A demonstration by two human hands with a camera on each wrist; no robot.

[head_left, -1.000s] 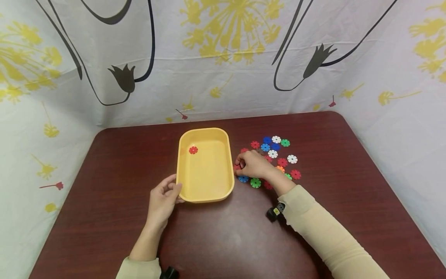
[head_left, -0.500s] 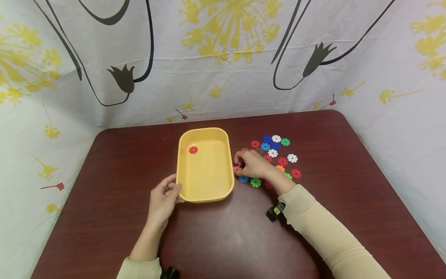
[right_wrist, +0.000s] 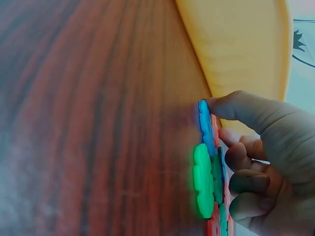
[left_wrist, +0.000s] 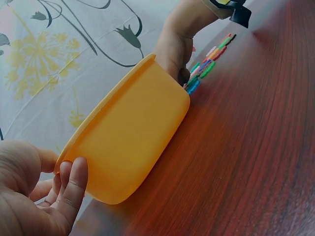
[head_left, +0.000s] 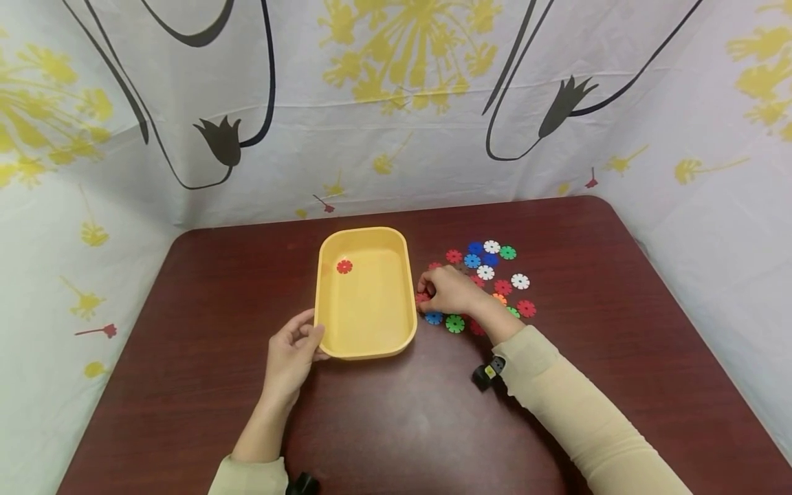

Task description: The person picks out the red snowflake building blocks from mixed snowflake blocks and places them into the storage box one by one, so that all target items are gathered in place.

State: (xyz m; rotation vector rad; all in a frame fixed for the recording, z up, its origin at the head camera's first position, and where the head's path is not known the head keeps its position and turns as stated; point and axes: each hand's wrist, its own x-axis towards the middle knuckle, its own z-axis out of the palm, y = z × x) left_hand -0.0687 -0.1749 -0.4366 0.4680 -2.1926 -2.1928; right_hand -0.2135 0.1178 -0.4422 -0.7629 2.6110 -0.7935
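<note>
A yellow plastic tray (head_left: 366,309) sits on the table, and my left hand (head_left: 287,361) grips its near left corner, thumb at the rim. Inside the tray lies one red notched plastic disc (head_left: 344,267). Beside the tray's right wall, my right hand (head_left: 456,291) pinches another red notched disc (head_left: 422,298) between thumb and fingertips. In the right wrist view the thumb reaches past a blue disc (right_wrist: 206,129), with a green disc (right_wrist: 203,182) close by. My palm and fingers hide some of the discs beneath.
Several loose notched discs in white (head_left: 520,281), green (head_left: 507,252), blue, red and orange lie around my right hand on the dark red-brown table (head_left: 396,426). A patterned white cloth (head_left: 383,165) hangs behind the table and along both sides.
Right thumb and fingertips shift slightly around the red disc beside the tray. The left hand and tray stay where they were.
</note>
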